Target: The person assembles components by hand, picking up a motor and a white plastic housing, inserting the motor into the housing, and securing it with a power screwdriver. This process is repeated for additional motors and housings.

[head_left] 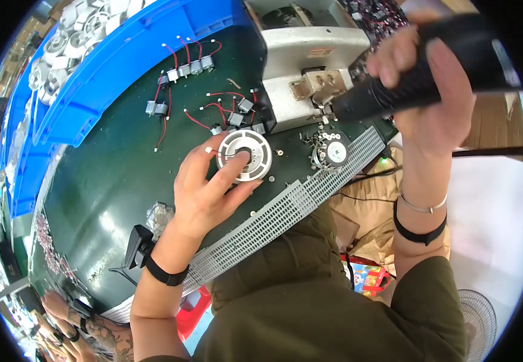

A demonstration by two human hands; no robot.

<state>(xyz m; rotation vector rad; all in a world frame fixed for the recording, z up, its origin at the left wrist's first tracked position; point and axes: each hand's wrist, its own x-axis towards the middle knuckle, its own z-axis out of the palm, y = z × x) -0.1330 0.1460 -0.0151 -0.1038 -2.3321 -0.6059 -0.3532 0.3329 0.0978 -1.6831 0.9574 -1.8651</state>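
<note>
My left hand grips a round white plastic housing on the green table, with the index finger pressing at its dark centre. A red wire with a small white plug sticks out at the housing's left. High on the right, my right hand is wrapped round a black power screwdriver, slightly blurred. Its tip is at the front outlet of a metal screw feeder; whether a screw sits on the bit, I cannot tell. Between the hands lies a round dark dish with loose screws around its edge.
Several small motors with red wires lie on the green table. Blue bins stand at the left, with white plastic parts heaped behind. A white mesh strip edges the table. Another person's arm shows lower left.
</note>
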